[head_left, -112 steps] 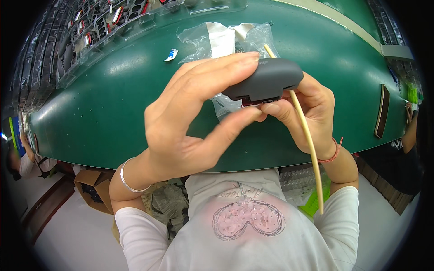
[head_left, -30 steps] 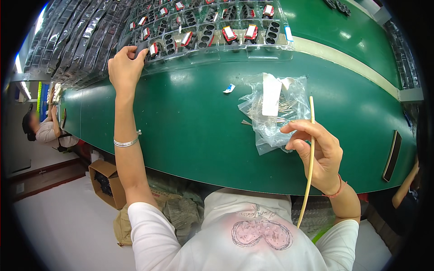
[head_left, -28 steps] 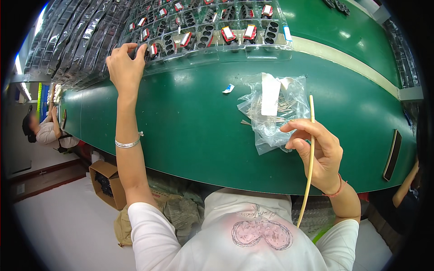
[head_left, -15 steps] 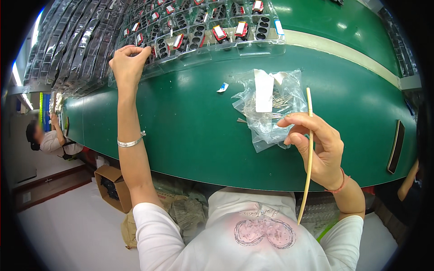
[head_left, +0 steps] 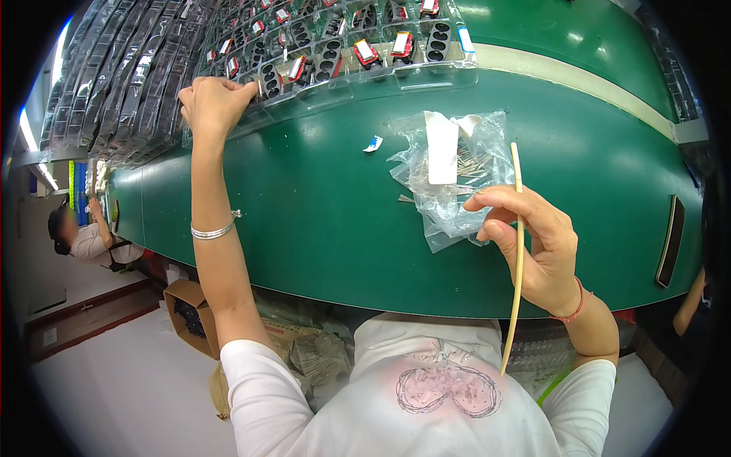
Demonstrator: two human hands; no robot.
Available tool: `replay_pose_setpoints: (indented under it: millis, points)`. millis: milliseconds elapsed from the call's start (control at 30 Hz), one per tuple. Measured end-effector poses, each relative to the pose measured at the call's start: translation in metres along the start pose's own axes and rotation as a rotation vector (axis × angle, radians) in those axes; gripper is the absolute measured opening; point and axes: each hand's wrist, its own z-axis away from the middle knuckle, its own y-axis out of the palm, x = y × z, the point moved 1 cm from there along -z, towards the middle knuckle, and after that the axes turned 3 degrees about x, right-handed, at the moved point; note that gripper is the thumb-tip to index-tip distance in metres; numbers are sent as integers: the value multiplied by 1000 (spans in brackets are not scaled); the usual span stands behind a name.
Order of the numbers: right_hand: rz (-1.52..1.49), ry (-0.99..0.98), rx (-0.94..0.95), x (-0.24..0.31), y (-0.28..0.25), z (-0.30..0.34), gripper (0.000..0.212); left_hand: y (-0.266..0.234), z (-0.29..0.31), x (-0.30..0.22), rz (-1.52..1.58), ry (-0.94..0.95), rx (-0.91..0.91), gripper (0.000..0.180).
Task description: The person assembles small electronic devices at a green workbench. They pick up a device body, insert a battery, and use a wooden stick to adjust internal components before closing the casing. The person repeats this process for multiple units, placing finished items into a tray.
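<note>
We see the left hand (head_left: 217, 105) at the near left part of a clear plastic compartment tray (head_left: 417, 78), its fingers curled and the thumb pointing right. Its fingertips are hidden, so we cannot tell whether they pinch anything. Right of that hand, compartments hold black three-hole parts (head_left: 437, 44) and red-and-black parts (head_left: 402, 46) topped with white rectangles.

Our right hand (head_left: 481, 218) keeps a thin pale stick (head_left: 519, 263) lodged in its bent fingers, while the thumb and index tips stand apart. The stick runs lengthwise through this hand, one end rising beyond the index finger, the other reaching back over the desk (head_left: 327, 213) edge toward our shirt (head_left: 365, 426). Just beyond the right hand lies a clear plastic bag (head_left: 445, 234) of thin metallic pins (head_left: 474, 164), a white strip (head_left: 442, 148) on top.
</note>
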Motion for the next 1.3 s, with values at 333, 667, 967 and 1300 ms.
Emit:
replay_pose_setpoints:
  millis: [333,667,967,1300]
  points:
    - [-23,7,-28,-1,-4,0,25,-34,72,-41,1616,165,241,20]
    - [-45,-36,-38,0,-4,-4,24,-38,152,-119,1939,281,1001,21]
    - [-159,7,-74,-5,-1,3,29,-39,176,-132,1867,263,1040,18]
    - [2,-122,-128,-3,-3,-4,29,-44,183,-135,1795,257,1077,42]
